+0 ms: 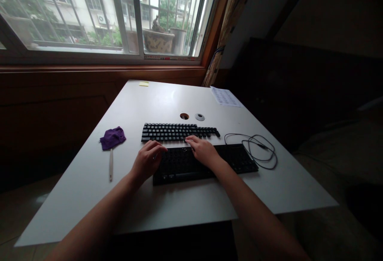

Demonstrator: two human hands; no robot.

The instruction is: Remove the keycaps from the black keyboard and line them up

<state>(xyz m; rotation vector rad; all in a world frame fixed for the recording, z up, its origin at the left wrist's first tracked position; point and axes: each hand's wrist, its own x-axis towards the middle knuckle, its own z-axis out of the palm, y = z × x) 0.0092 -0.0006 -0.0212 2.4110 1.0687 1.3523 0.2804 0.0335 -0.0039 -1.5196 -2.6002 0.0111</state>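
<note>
A black keyboard [235, 159] lies on the white table, its key area dark and at least partly without caps. Just beyond it, black keycaps [163, 132] are laid out in several keyboard-like rows. My right hand [202, 149] reaches over the keyboard's far edge, fingertips together at a keycap in the nearest row; the small cap is mostly hidden by the fingers. At the keyboard's far left corner rests my left hand [148, 159], fingers bent but apart, with nothing visible in them.
A purple cloth [113, 137] lies left, over a light-coloured handle [111, 165]. A black cable [269, 149] loops at right. Farther back are a round table hole [184, 116], a grey ring-shaped cover [200, 117], printed paper [226, 96] and a yellow note [144, 84]. A barred window stands behind.
</note>
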